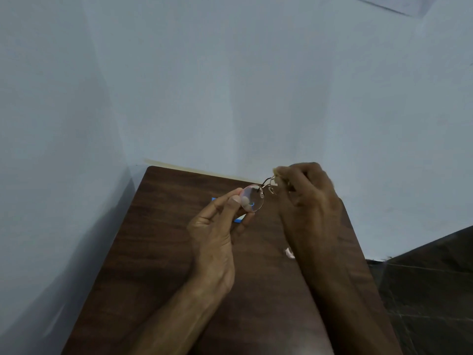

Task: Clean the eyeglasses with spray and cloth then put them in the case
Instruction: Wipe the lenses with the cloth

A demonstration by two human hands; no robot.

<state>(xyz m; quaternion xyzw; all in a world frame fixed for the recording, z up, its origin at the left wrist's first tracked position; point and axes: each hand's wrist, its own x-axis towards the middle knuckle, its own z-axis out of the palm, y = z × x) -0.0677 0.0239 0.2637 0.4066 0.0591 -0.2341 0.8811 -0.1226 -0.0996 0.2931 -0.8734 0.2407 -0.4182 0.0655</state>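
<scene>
Gripping above a brown table, the left hand pinches one lens of the glasses while the right hand clasps a pale cloth round the other. A blue item lies on the table beneath them.

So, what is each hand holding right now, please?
Left hand: pinches the eyeglasses by one lens.
Right hand: holds a cloth on the other lens.
</scene>
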